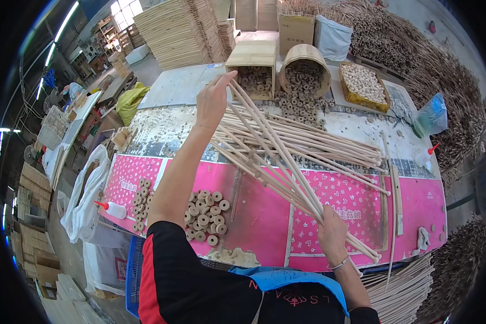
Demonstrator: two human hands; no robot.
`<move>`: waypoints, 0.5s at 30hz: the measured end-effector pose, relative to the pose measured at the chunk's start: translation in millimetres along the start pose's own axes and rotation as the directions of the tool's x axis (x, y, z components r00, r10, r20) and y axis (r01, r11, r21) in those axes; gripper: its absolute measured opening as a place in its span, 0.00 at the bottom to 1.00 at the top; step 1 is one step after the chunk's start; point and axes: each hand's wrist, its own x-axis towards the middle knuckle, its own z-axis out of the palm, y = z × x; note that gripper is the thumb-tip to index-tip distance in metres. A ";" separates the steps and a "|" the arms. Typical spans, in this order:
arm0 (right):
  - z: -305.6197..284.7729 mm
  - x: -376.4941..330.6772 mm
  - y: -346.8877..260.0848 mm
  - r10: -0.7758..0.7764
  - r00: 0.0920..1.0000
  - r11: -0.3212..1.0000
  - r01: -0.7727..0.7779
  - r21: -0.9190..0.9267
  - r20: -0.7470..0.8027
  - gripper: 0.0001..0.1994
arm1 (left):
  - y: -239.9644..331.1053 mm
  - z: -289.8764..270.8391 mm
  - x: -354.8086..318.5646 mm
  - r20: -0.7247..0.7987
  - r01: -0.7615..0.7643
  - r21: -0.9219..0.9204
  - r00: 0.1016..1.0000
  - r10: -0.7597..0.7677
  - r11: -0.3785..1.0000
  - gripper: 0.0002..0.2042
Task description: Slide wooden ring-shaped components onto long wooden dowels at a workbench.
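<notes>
Several long pale wooden sticks (279, 148) slant across the table between my hands, with knobbed ends at the near right. My left hand (213, 102) reaches far forward, its fingers closed at the far tips of these sticks. Lower right, my right hand (332, 232) is wrapped round the same bundle near the knobbed ends. Beneath and beyond the bundle lies a pile of similar sticks (329, 146). Left of the bundle, a heap of round wooden rings (205, 217) rests on the pink table cover (259, 216), partly beside my left forearm.
A wooden box (252, 54) and a tipped wooden barrel (306, 52) spill dark rings at the back. A yellow basket (348, 100) holds pale wooden balls. White squeeze bottles with red tips stand right (425, 156) and lie left (112, 209). Wooden strips (396, 200) lie at right.
</notes>
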 end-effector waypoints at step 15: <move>-1.3 19.2 -6.8 -0.006 0.999 1.000 0.006 -0.002 0.043 0.11 | 77.2 -4.3 -65.5 0.273 0.078 -0.263 0.962 -0.003 0.962 0.25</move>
